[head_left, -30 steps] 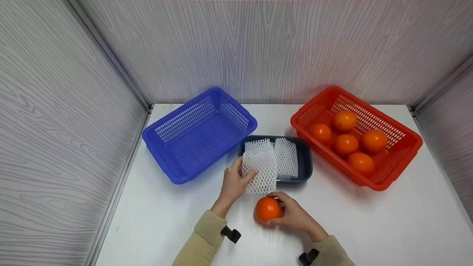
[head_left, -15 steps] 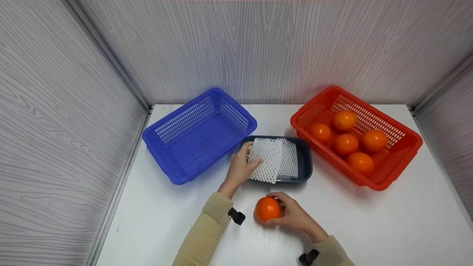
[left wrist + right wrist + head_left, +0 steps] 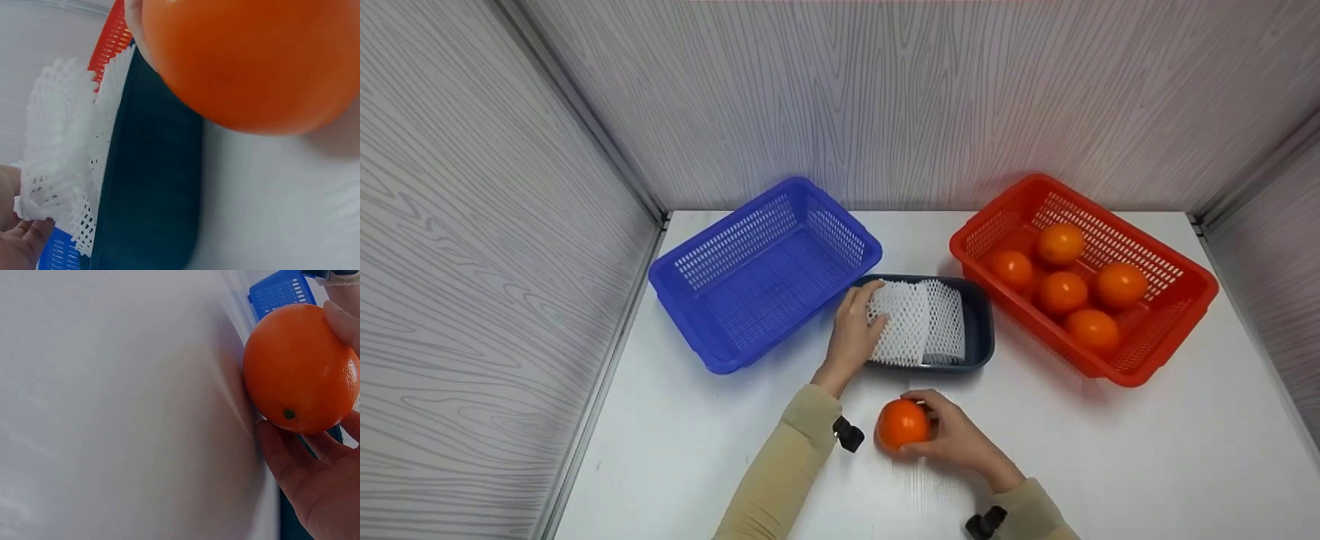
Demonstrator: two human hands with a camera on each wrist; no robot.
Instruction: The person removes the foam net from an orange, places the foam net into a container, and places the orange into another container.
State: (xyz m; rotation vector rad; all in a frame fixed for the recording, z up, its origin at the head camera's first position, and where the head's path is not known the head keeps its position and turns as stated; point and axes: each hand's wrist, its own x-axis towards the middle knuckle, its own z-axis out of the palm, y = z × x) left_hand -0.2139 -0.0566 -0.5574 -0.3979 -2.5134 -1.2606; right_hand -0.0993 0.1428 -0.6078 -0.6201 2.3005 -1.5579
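In the head view my left hand [image 3: 853,330] is at the left end of the dark tray [image 3: 979,330], its thumb and fingers pinching the left edge of a white foam fruit net [image 3: 901,322]. That foam net [image 3: 59,135] stands above the tray's rim in the left wrist view, its end between thumb and fingers. Another foam net [image 3: 946,319] lies beside it in the tray. My right hand [image 3: 956,439] grips an orange [image 3: 903,426] on the white table in front of the tray. Thumb and fingers curve round the orange [image 3: 301,368] in the right wrist view.
A blue basket [image 3: 769,277] with nothing in it stands back left, close against the tray. Back right is a red basket [image 3: 1166,349] with several oranges [image 3: 1062,293]. Grey wood-grain walls [image 3: 840,105] enclose the white table [image 3: 1110,465].
My left hand has moved up and away from the orange, carrying the foam net back over the tray, where it now lies lower. The right hand and its orange have stayed put.
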